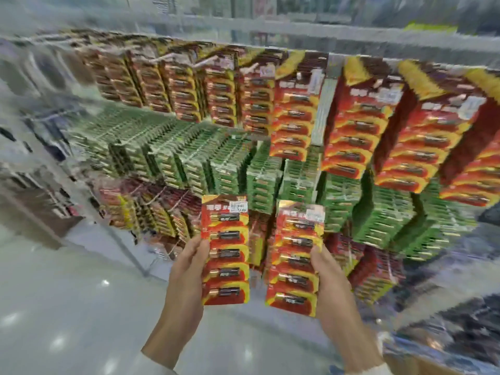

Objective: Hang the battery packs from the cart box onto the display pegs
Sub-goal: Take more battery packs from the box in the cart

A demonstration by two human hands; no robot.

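The left hand [189, 269] holds a long red and yellow card pack of five black batteries [226, 251] by its left edge, with the thumb on the front. The right hand [328, 282] grips a second red and yellow battery pack [295, 259] by its right edge. Both packs stand upright, side by side, with a small gap between them, in front of the low part of the rack.

A white price sticker [238, 207] on the left pack reads 12.00. The big white letters beside it are too blurry to read.

Hanging red packs [349, 123] fill the top row, with hanging green packs [224, 161] below. The shiny pale floor [67, 307] on the left is open room. A brown edge [422, 368] at the bottom right may be the cart box.
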